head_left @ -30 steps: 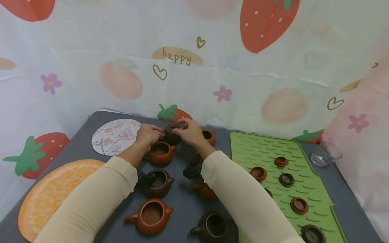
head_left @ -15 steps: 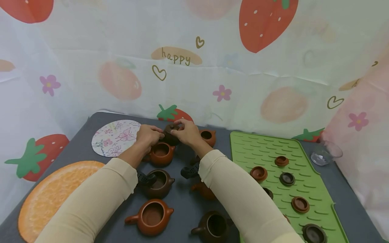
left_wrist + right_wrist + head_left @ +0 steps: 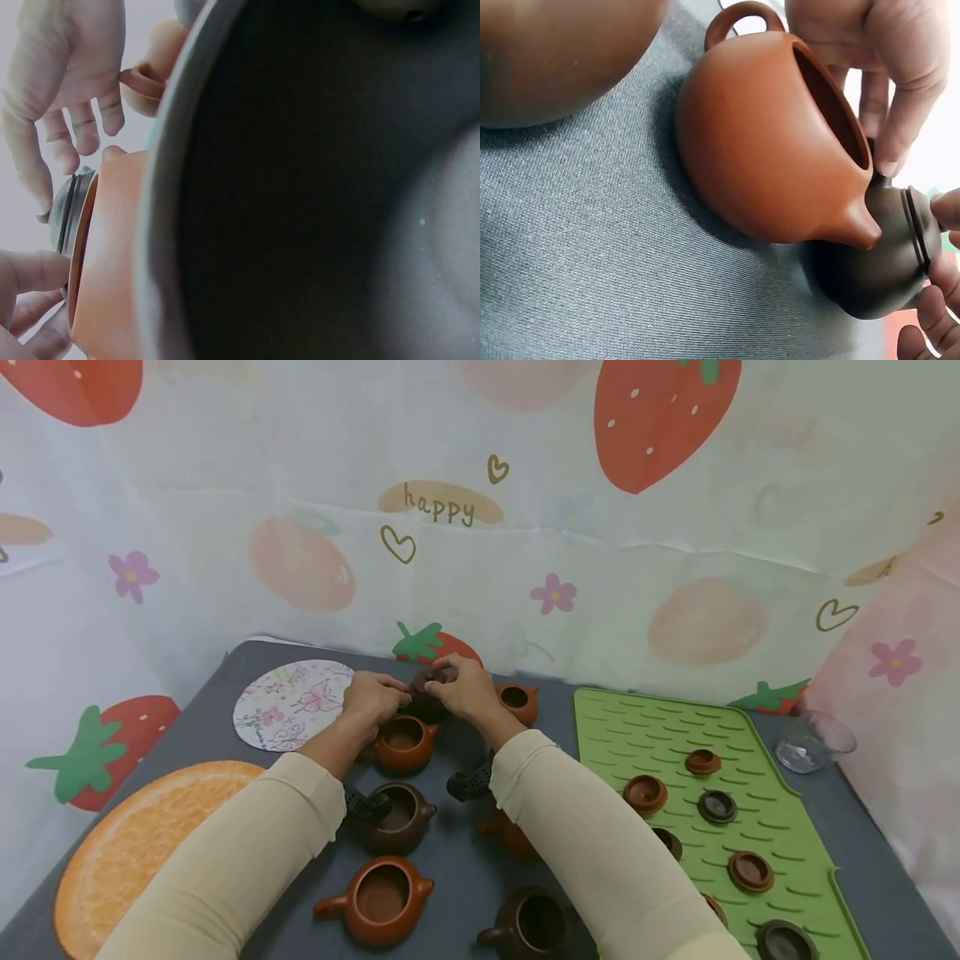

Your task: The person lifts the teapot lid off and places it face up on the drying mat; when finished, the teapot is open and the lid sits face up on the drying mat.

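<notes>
At the back of the table stands a dark brown teapot (image 3: 429, 703), its matching lid (image 3: 924, 223) sitting on its mouth in the right wrist view. My left hand (image 3: 373, 700) pinches the dark teapot's handle between thumb and fingers. From the other side my right hand (image 3: 471, 692) holds the lid, thumb and fingertips at its knob and edge. Right in front of this pot is an open orange-brown teapot (image 3: 769, 142), its spout overlapping the dark pot in the right wrist view. Another dark teapot (image 3: 300, 187) fills most of the left wrist view.
Several lidless teapots surround my forearms, including an orange-brown one (image 3: 381, 902) and a dark one (image 3: 536, 927) nearest me. A green mat (image 3: 622, 727) at right bears several small lids. A glass (image 3: 810, 743), a floral round mat (image 3: 288, 706) and an orange-slice mat (image 3: 157, 835) lie farther out.
Both hands stay at the dark teapot, my right fingers moving only slightly at the lid. The head view shifts a little.
</notes>
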Demonstrator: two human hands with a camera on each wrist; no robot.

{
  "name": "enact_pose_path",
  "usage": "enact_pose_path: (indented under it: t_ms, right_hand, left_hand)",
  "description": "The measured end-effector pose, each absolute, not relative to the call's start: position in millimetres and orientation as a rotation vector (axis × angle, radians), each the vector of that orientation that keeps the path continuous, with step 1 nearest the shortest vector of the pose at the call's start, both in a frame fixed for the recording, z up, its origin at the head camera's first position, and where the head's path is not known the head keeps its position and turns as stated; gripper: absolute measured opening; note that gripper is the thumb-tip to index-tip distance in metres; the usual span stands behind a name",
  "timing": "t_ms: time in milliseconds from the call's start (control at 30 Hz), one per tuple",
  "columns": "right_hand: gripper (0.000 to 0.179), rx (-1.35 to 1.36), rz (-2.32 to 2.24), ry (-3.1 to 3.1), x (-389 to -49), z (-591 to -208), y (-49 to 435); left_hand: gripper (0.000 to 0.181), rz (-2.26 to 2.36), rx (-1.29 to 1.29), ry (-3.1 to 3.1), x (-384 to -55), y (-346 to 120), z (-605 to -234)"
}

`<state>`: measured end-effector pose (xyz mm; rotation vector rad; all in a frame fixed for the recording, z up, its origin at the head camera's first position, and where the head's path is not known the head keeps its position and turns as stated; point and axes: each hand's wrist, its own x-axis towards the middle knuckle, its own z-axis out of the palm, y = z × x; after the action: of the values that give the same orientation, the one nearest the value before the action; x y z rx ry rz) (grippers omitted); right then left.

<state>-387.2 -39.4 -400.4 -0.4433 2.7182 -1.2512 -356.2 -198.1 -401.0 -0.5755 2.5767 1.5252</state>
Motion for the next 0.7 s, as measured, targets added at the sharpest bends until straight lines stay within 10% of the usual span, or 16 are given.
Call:
enact_pose_path:
  t_ms: [700]
  right_hand:
    - [0.015,-0.405,-1.372,2.892,-382.8,-404.6,-40.4]
  left_hand:
    - [0.015,1.527,-0.580,2.585,-354.3,-197.9,-402.2]
